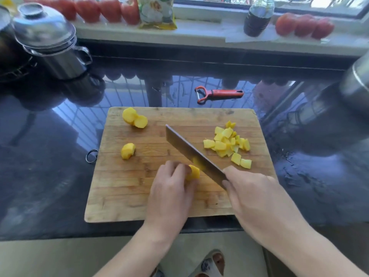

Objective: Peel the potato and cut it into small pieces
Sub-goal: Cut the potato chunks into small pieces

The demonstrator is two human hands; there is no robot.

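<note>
A peeled yellow potato chunk (194, 172) rests on a rectangular wooden cutting board (123, 192), against a broad steel knife blade (191, 152). Two larger peeled yellow pieces (134, 117) (127, 150) lie at the board's left. A heap of small yellow cubes (229, 143) sits at its right.

Daylight pours in from the window (259, 5) behind the sill, leaving the scene bright with a cool blue cast. The glossy black countertop (50, 166) mirrors the window bars in broad glare just beyond the wooden cutting board (123, 196), which is evenly lit with only faint shadows. Wide-angle distortion bends the steel pot (52, 43) far left of the board. The tomatoes (99, 9) on the sill are soft and smeared; the knife blade (191, 154) shows slight motion blur.
</note>
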